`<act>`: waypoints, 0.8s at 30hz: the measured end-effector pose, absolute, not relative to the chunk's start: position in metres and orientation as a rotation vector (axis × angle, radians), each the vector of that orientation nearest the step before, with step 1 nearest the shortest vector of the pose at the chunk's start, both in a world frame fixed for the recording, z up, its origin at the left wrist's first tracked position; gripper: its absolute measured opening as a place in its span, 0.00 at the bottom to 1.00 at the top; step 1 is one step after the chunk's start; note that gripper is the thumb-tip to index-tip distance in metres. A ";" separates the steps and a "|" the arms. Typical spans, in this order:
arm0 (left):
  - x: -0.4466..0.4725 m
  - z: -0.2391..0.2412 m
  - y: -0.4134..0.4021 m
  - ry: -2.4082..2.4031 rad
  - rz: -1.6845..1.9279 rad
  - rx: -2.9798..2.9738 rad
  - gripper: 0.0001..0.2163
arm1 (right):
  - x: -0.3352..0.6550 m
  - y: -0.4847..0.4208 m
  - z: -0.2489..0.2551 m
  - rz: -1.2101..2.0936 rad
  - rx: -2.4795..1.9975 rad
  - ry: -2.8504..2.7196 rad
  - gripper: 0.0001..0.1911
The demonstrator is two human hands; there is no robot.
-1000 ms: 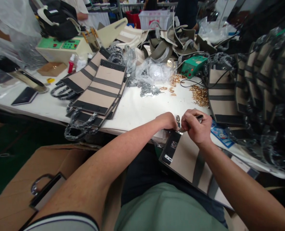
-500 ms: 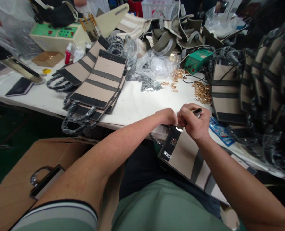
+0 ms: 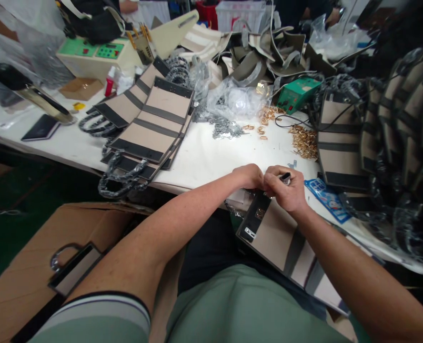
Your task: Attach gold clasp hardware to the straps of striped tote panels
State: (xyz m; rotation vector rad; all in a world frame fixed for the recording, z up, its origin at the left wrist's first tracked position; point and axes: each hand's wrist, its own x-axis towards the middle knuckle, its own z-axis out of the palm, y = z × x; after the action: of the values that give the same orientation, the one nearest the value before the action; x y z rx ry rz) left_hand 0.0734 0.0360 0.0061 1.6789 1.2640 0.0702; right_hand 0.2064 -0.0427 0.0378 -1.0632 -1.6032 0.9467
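A beige bag panel with black bands (image 3: 279, 238) rests across my lap, its upper end against the table's front edge. Small metal fittings sit on its black end strip (image 3: 255, 220). My left hand (image 3: 249, 175) pinches the top edge of that strip, fingers closed on it. My right hand (image 3: 285, 188) is right beside it, closed around a thin black-handled tool (image 3: 286, 176) whose tip is hidden between the two hands.
A stack of similar panels with wrapped handles (image 3: 150, 128) lies left of centre on the white table (image 3: 211, 157). Gold fittings (image 3: 304, 140), silver parts (image 3: 226, 127), a green box (image 3: 297, 93) and a control unit (image 3: 97, 55) sit farther back. More bags (image 3: 386, 128) crowd the right. A cardboard box (image 3: 29, 267) stands at lower left.
Both hands stay together at the panel's end; the right hand shifted slightly left toward the left hand. The view moved a little; nothing was picked up or let go.
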 end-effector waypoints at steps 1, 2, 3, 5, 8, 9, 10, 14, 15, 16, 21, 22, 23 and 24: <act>0.072 0.009 0.034 1.268 0.050 1.699 0.10 | 0.209 -0.044 0.037 0.949 -1.061 -1.583 0.19; 0.071 0.011 0.032 1.274 0.034 1.716 0.10 | 0.212 -0.046 0.038 0.951 -1.054 -1.564 0.19; 0.070 0.013 0.030 1.275 0.026 1.726 0.09 | 0.213 -0.047 0.038 0.952 -1.039 -1.538 0.19; 0.069 0.015 0.026 1.247 0.036 1.721 0.08 | 0.214 -0.049 0.041 0.930 -0.970 -1.441 0.19; 0.069 0.016 0.024 1.211 0.053 1.731 0.07 | 0.211 -0.051 0.040 0.870 -0.882 -1.319 0.20; 0.069 0.017 0.024 1.231 0.047 1.747 0.07 | 0.210 -0.052 0.038 0.867 -0.891 -1.319 0.20; 0.070 0.017 0.024 1.263 0.033 1.765 0.07 | 0.209 -0.052 0.036 0.876 -0.920 -1.334 0.20; 0.071 0.018 0.024 1.314 -0.003 1.787 0.09 | 0.210 -0.050 0.033 0.906 -1.002 -1.395 0.20; 0.071 0.018 0.024 1.299 0.007 1.780 0.09 | 0.211 -0.050 0.033 0.897 -0.978 -1.390 0.20; 0.071 0.017 0.024 1.287 0.020 1.773 0.08 | 0.212 -0.050 0.034 0.885 -0.947 -1.380 0.20; 0.070 0.012 0.025 1.297 0.030 1.774 0.09 | 0.216 -0.050 0.031 0.934 -0.978 -1.349 0.18; 0.070 0.010 0.026 1.301 0.025 1.770 0.09 | 0.217 -0.050 0.030 0.945 -0.993 -1.342 0.19; 0.069 0.009 0.026 1.300 0.020 1.758 0.09 | 0.218 -0.050 0.029 0.945 -0.986 -1.328 0.19; 0.068 0.009 0.026 1.301 0.019 1.742 0.09 | 0.218 -0.051 0.029 0.934 -0.965 -1.308 0.20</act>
State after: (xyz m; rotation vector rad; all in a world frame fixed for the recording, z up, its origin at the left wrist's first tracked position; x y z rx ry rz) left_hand 0.0685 0.0263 0.0085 1.7415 1.3013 0.0187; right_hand 0.2184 -0.0507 0.0287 -0.9655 -1.3078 0.9337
